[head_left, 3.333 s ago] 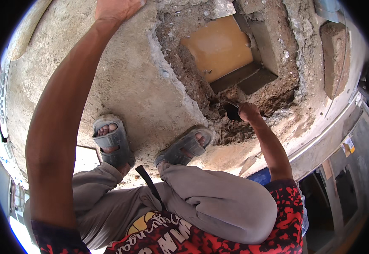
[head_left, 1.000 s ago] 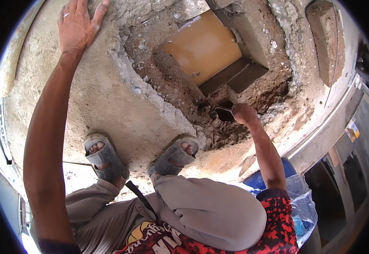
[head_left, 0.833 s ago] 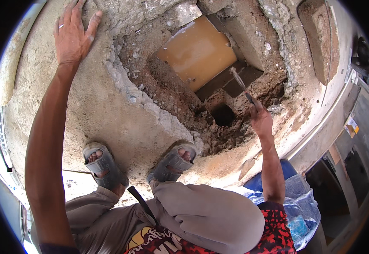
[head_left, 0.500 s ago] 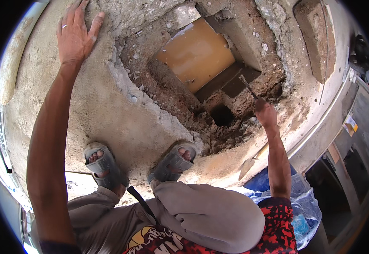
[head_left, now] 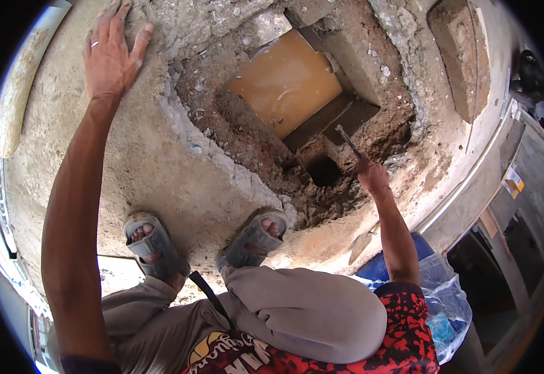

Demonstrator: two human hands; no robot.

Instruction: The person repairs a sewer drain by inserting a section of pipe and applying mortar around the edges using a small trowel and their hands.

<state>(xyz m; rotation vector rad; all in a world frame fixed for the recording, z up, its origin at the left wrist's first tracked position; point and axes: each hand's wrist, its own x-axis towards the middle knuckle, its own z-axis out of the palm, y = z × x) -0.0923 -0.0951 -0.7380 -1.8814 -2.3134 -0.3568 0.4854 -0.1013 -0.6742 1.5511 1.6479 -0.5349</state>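
My left hand (head_left: 111, 62) lies flat on the rough concrete floor (head_left: 141, 137), fingers spread, a ring on one finger. In my right hand (head_left: 373, 176) is a slim tool with a flattened tip (head_left: 349, 141), its handle wrapped by my fingers; its exact kind is unclear. The tip hangs over a dug pit, beside a smooth grey ledge (head_left: 322, 121). A tan panel (head_left: 287, 81) covers much of the pit's middle. Closer to me, a dark round hole (head_left: 323, 170) opens in the soil (head_left: 328, 202).
My sandalled feet (head_left: 254, 240) stand near the pit's broken concrete edge (head_left: 219, 163). A trowel-like blade (head_left: 360, 245) lies at the right, near a clear plastic bag (head_left: 446, 293). A pale pipe (head_left: 30, 81) runs along the far left, and a shallow trench (head_left: 462, 62) lies at far right.
My right hand and the tool have moved left and slightly nearer to me, toward the round hole. My left hand stays planted on the floor.
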